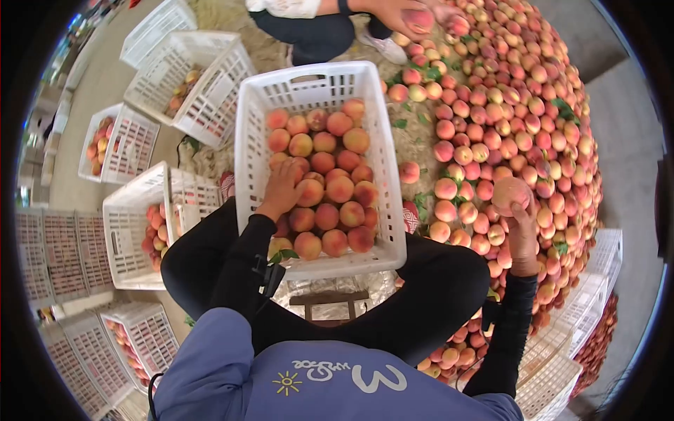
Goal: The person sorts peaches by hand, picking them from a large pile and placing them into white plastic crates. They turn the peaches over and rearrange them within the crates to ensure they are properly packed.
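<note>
We are resting our left hand [281, 189] on the crated peaches [330, 189] inside the white crate [244, 154], fingers bending down among them; we cannot tell whether they are gripping one. Right of the crate, our right hand [523, 235] is gripping a single peach [510, 193] over the peach pile [519, 105]. Beyond the crate, a co-worker's hand [393, 10] is holding another.

Our crate [319, 81] is white plastic with a slotted lattice pattern. The peaches [326, 189] in it run from yellow-orange to a deep red blush. The single peach [510, 193] in our right hand [523, 235] is pale pinkish orange. Our sleeves [246, 259] are black. Our apron [210, 365] is blue, with white lettering and a small yellow sun [287, 383]. The heap [505, 119] beside us is red and orange, flecked with green leaves [562, 107]. The floor [625, 126] is grey.
</note>
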`<state>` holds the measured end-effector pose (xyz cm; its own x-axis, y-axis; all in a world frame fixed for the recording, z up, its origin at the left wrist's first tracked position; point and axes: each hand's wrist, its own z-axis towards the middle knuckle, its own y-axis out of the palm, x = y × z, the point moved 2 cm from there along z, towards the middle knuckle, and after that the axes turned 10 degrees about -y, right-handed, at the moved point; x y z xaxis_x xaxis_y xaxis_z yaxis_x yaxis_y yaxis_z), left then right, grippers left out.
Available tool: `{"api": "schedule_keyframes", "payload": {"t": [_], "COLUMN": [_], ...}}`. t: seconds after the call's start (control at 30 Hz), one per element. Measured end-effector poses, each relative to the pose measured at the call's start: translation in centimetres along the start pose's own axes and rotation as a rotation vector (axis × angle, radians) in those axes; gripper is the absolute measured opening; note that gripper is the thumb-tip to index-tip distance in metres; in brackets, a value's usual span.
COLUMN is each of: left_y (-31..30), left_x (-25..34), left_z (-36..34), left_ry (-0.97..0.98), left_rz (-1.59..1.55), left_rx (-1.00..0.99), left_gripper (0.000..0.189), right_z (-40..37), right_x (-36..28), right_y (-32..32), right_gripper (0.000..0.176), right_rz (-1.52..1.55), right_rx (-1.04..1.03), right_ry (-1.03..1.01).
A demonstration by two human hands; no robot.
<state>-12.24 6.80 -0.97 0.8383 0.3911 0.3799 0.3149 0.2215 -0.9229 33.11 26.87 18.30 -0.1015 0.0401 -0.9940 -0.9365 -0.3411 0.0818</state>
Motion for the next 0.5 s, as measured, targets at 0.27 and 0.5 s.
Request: {"api": "schedule_keyframes", "payload": {"t": [0.27,0.5], "left_y": [-0.6,-0.3], "left_x": [0.5,0.8], "left_z": [-0.5,-0.7], "left_ry": [-0.085,-0.157], "left_rz": [-0.043,-0.084], "left_rx": [-0.028,0.011], "left_gripper": [0.058,0.065], "right_z": [7.9,5.2], "right_x": [1.7,22.2], "right_y": [25.4,33.4], "right_gripper": [0.077,0.073], "right_rz": [-0.522,-0.718], "right_rx": [-0.939,-0.862], "right_ry": [0.228,-0.015]}}
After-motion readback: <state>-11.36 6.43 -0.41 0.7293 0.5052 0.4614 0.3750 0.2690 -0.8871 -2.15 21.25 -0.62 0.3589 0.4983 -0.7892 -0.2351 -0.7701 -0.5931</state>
